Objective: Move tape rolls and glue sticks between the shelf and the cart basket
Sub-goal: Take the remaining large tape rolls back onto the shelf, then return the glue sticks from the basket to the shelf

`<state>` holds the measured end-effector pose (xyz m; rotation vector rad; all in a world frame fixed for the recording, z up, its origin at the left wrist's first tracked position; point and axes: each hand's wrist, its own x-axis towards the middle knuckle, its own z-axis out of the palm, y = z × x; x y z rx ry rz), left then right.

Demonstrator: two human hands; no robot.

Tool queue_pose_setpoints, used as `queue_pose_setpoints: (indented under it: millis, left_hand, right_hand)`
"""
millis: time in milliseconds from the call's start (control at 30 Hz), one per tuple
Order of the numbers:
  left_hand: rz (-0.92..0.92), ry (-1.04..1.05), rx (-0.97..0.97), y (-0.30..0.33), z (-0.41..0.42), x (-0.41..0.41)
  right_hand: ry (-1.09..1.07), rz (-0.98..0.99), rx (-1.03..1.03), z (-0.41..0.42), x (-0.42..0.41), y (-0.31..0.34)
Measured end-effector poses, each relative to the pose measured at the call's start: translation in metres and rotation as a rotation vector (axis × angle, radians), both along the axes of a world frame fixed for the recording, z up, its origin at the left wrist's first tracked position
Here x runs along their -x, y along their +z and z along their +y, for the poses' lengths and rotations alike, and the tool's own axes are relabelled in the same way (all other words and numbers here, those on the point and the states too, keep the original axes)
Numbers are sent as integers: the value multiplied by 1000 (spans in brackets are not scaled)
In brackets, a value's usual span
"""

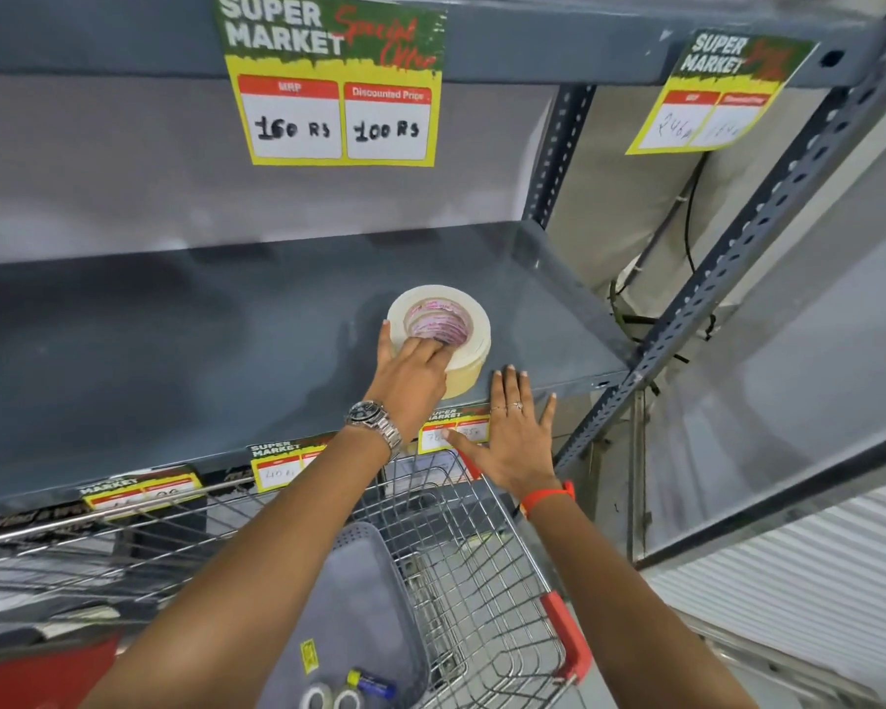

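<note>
A wide cream masking tape roll (456,319) stands in a small stack on the grey metal shelf (200,340), near its front right. My left hand (413,373) grips the roll, fingers inside its core and thumb on the outer side. My right hand (515,432) lies flat and open at the shelf's front edge, just right of the roll, holding nothing. Below, a grey plastic basket (374,601) in the wire cart (487,580) holds two small clear tape rolls (331,699) and a blue-and-yellow glue stick (372,684).
Price tags (287,465) hang along the shelf's front edge, and a large offer sign (336,79) hangs from the shelf above. A perforated steel upright (727,278) runs diagonally at the right. The cart's red handle corner (569,637) sits near my right forearm.
</note>
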<state>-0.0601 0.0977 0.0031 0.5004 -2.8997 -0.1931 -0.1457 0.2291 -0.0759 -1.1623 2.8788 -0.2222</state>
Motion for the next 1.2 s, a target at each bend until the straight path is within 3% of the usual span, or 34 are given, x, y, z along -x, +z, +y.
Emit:
queue_pose_setpoints:
  millis: [533,700,833,1033,1100,1200]
  left_hand:
    - [19,-74,-54,0,-6,-5]
    - [187,81,-118,-26,2,-50]
    - [228,285,-201,-84,-2,-124]
    - [-6,459,-262,-167,30,-213]
    - [-71,475,-353,-196,41,-229]
    - [-175,679,-597,-247,51,-247]
  right_hand:
    - [-18,-6,11,-3,-4,-4]
    - [-34,50,12,2,-15,1]
    - [-117,2,108,14,-58,-13]
    - [304,-45,-35,31,-162,-81]
    - [459,-201,-95,26,-179,-106]
    - [565,-524,-267,13,-190,-136]
